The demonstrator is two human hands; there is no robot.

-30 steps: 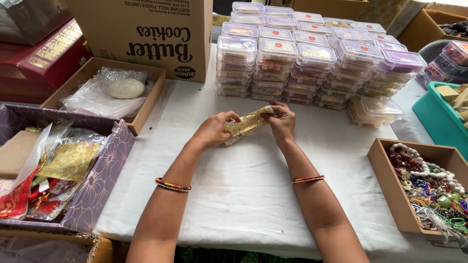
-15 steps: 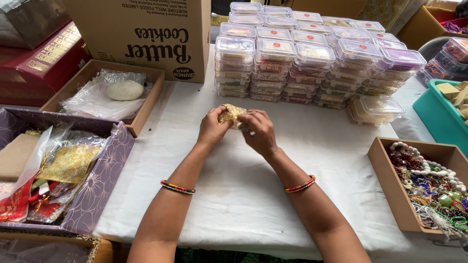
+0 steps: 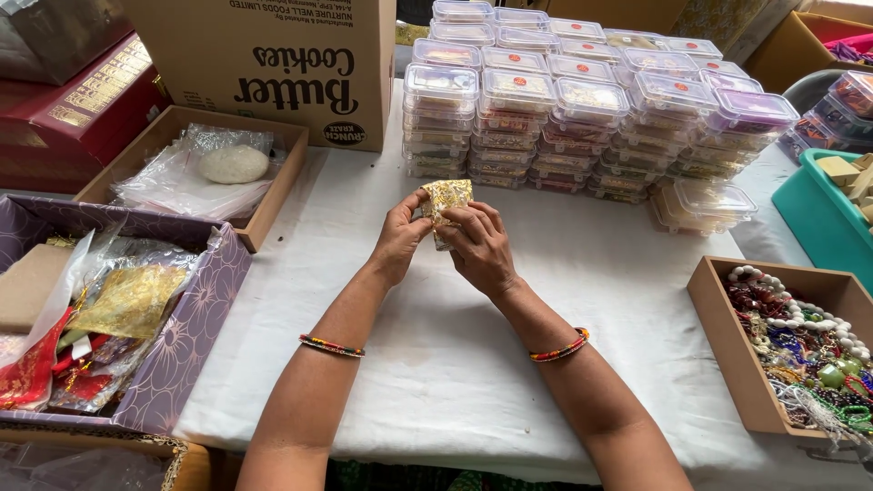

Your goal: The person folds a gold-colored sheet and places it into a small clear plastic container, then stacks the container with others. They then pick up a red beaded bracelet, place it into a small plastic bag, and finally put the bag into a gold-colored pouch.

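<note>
Both my hands meet above the middle of the white-covered table [image 3: 436,364]. Between them is a small gold patterned pouch [image 3: 445,196], folded up. My left hand [image 3: 401,235] pinches its left edge with thumb and fingers. My right hand [image 3: 482,247] grips its lower right side, fingers curled over it. Each wrist wears a beaded bracelet. The lower part of the pouch is hidden behind my fingers.
Stacks of clear lidded plastic boxes [image 3: 582,118] stand behind my hands. A big cardboard carton [image 3: 273,64] and a shallow box with a white lump in plastic [image 3: 233,164] are at left. A purple box of gold fabric [image 3: 136,300] is near left; a box of beads [image 3: 800,355] at right.
The pouch was stretched out wide between my hands; my hands have since come together and it is now folded small and held upright.
</note>
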